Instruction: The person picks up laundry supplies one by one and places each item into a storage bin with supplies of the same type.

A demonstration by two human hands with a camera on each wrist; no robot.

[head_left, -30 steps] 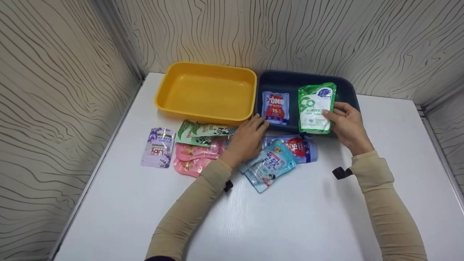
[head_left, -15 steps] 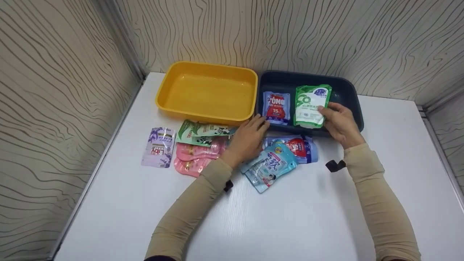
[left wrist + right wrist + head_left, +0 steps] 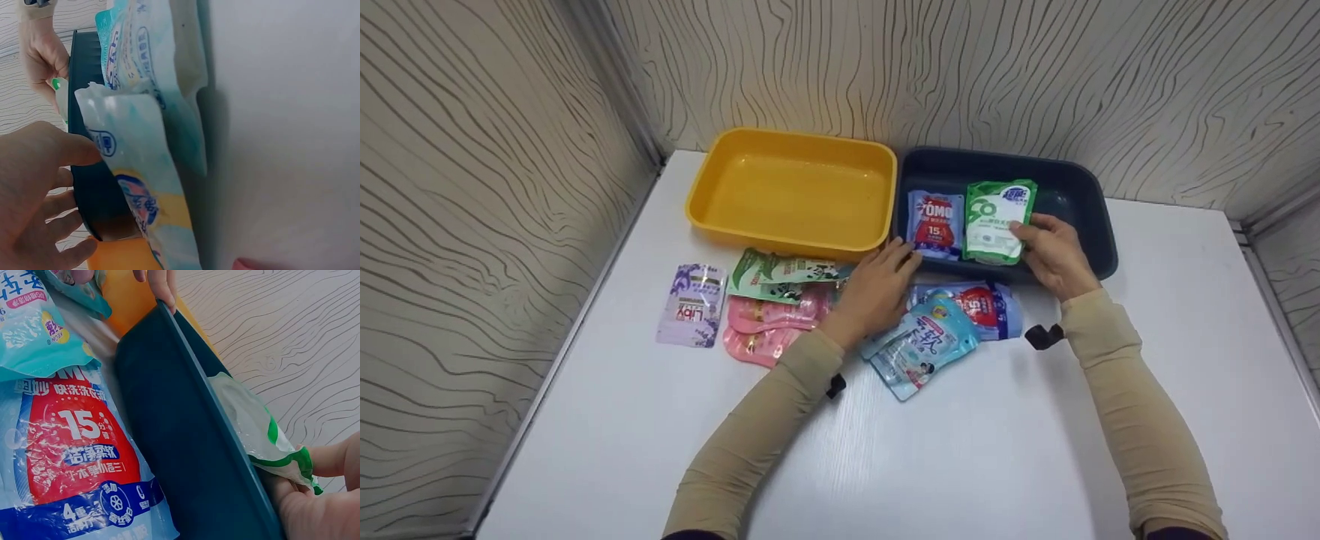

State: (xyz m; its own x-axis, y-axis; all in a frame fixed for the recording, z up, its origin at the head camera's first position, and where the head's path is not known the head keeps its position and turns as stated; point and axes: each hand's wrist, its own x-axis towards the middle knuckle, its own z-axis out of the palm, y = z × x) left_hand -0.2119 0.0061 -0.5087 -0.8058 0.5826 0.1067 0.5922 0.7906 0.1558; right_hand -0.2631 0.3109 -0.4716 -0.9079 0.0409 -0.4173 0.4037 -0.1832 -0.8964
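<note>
My right hand [image 3: 1057, 253] pinches a green and white detergent pouch [image 3: 990, 229] by its right edge, low in the dark blue bin [image 3: 1080, 199]. The right wrist view shows thumb and fingers on either side of the same pouch [image 3: 247, 422], just past the bin wall. Left of it in the bin lies a blue and red OMO pouch [image 3: 936, 225]. My left hand [image 3: 876, 292] reaches to the bin's near left corner; its extended fingertips touch the rim in the right wrist view. Light-blue pouches [image 3: 922, 341] lie beside it, overlapping another OMO pouch [image 3: 997, 309].
A yellow bin [image 3: 795, 184] stands against the dark one, by the back wall. In front of it lie green panda-print pouches [image 3: 780, 274], pink pouches [image 3: 761, 341] and a purple Liby pouch [image 3: 691, 306]. White tabletop [image 3: 930, 465] shows toward the front.
The right hand has moved left and the green and white pouch has come lower into the dark bin, next to the OMO pouch. My left hand stays at the bin corner.
</note>
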